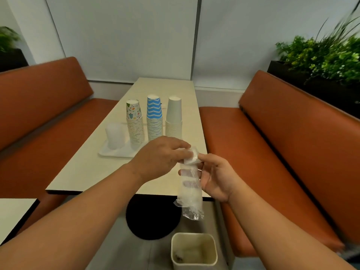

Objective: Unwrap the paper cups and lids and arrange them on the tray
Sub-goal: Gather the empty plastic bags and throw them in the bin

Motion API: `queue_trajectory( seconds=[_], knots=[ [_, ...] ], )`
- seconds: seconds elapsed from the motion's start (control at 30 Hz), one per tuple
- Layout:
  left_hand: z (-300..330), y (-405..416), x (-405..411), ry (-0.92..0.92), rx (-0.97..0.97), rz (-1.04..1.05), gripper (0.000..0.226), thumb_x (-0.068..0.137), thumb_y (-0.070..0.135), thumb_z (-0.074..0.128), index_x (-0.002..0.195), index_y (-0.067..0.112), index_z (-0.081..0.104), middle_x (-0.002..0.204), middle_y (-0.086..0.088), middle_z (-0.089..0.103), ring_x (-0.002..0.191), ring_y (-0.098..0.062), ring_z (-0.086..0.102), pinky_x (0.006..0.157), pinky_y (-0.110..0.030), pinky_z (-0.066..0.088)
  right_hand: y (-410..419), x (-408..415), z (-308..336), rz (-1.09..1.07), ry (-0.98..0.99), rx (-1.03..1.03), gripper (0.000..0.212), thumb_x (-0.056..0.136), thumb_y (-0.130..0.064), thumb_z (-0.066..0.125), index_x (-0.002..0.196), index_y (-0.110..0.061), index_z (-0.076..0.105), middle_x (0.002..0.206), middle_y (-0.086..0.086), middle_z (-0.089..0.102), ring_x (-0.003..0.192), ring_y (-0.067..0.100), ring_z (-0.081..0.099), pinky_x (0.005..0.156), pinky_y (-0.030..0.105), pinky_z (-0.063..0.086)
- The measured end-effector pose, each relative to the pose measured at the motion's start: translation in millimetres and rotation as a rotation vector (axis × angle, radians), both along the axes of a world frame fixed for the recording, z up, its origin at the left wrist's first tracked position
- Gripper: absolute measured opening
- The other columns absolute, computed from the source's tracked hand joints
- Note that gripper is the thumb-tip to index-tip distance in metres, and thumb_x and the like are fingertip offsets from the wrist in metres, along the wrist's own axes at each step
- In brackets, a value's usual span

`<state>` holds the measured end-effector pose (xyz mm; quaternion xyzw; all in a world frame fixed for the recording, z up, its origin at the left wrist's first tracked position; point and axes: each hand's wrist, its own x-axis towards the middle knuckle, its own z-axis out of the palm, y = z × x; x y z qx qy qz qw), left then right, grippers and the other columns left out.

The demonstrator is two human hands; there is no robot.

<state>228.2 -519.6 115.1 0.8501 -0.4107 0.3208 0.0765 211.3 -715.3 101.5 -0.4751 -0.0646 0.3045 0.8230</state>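
Lids in their plastic sleeve [190,189] hung from our right hand's [215,177] curled fingers; our left hand [159,157] pinched its top.

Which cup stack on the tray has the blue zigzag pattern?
The middle stack, between the floral-print stack on its left and the plain white stack on its right.

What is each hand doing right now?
Left hand: pinches the top of the plastic-wrapped stack of lids.
Right hand: grips the same stack's side.
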Motion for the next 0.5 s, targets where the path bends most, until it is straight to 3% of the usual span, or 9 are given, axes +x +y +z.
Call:
queue_trajectory(
  seconds=[0.07, 0.1, 0.2, 0.27, 0.33, 0.5],
  knots=[
    [-5, -2, 2, 0.054, -0.049, 0.029, 0.035, 0.087, 0.013, 0.047, 0.105, 0.023, 0.075, 0.115, 0.000, 0.070, 0.100, -0.022, 0.066, 0.086, -0.033, 0.052, -3, 3, -2, -0.057, -0.098, -0.134, 0.027, 0.095, -0.013, 0.056, 0.119, -0.005, 0.063, 0.095, 0.006, 0.072, 0.079, 0.023, 0.069, 0.064, 0.035, 0.056],
    [-6, -6, -1, 0.173, -0.196, 0.074, 0.036, 0.089, 0.011, 0.047, 0.110, 0.025, 0.074, 0.119, 0.004, 0.067, 0.105, -0.017, 0.064, 0.091, -0.030, 0.050, -5, 5, -3, -0.099, -0.155, -0.204, 0.023, 0.097, -0.009, 0.054, 0.118, -0.006, 0.063, 0.094, 0.005, 0.071, 0.076, 0.021, 0.069, 0.062, 0.032, 0.055],
    [-5, -35, -11, 0.794, -0.923, 0.256, 0.029, 0.094, 0.016, 0.061, 0.121, 0.023, 0.064, 0.115, 0.010, 0.065, 0.103, -0.014, 0.064, 0.090, -0.034, 0.054, -12, 7, 0, -0.206, -0.306, -0.290, 0.018, 0.095, -0.001, 0.057, 0.109, -0.009, 0.065, 0.088, 0.005, 0.072, 0.067, 0.015, 0.067, 0.058, 0.026, 0.053],
    [-7, -54, -14, 1.081, -1.080, 0.241, 0.030, 0.090, 0.027, 0.068, 0.116, 0.013, 0.066, 0.107, -0.004, 0.071, 0.101, -0.023, 0.067, 0.087, -0.043, 0.057, -19, 7, 2, -0.227, -0.406, -0.309, 0.018, 0.093, 0.001, 0.061, 0.109, -0.006, 0.066, 0.083, 0.002, 0.074, 0.064, 0.011, 0.066, 0.057, 0.023, 0.052],
    [-11, -68, -18, 1.139, -1.117, 0.187, 0.024, 0.088, 0.027, 0.071, 0.105, 0.011, 0.073, 0.100, -0.010, 0.074, 0.097, -0.027, 0.068, 0.088, -0.045, 0.055, -26, 7, 1, -0.221, -0.451, -0.298, 0.017, 0.092, 0.000, 0.063, 0.109, -0.002, 0.065, 0.079, 0.003, 0.073, 0.063, 0.009, 0.066, 0.056, 0.020, 0.051],
    [-15, -93, -25, 1.060, -1.266, 0.209, 0.023, 0.082, 0.029, 0.076, 0.094, 0.009, 0.076, 0.096, -0.019, 0.073, 0.100, -0.042, 0.066, 0.096, -0.053, 0.051, -43, 10, -1, -0.096, -0.309, -0.244, 0.015, 0.092, -0.009, 0.064, 0.106, -0.005, 0.061, 0.085, 0.012, 0.073, 0.058, 0.014, 0.060, 0.056, 0.025, 0.048]
  ],
)
